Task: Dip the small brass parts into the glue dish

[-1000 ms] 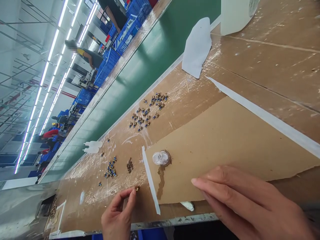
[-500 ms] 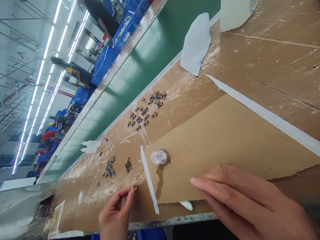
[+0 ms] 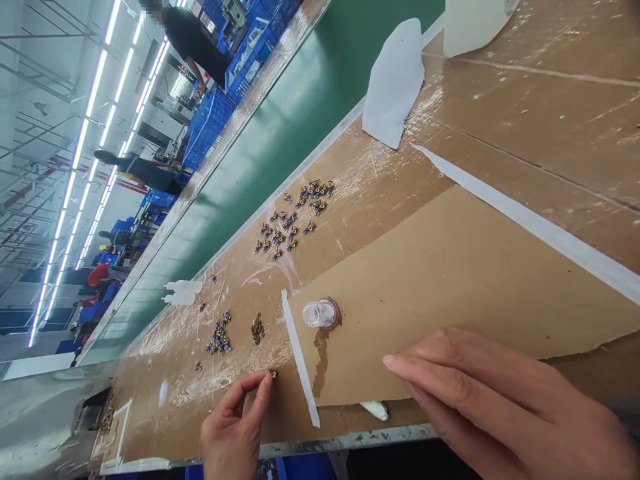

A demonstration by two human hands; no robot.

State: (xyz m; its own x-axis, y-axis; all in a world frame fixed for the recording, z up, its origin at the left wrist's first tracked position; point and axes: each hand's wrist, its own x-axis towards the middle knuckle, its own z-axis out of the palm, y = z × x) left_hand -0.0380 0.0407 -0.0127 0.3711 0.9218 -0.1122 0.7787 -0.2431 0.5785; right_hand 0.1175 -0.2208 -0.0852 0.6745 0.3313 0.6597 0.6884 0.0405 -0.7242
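Note:
My left hand rests at the near edge of the cardboard-covered bench, thumb and forefinger pinched on a tiny brass part. My right hand lies flat on the cardboard sheet, fingers stretched out together, holding nothing. A small clear cap stands on the sheet beyond it. Further out lie a small cluster of blue-and-brass parts, a little heap of brass parts and a larger scatter of blue-and-brass parts.
A green conveyor belt runs along the far side of the bench. A white sheet and a white container sit at the far right. White tape strips cross the cardboard. Other people and blue crates are in the background.
Both hands stay almost still. The view shifted slightly, and the people in the background moved.

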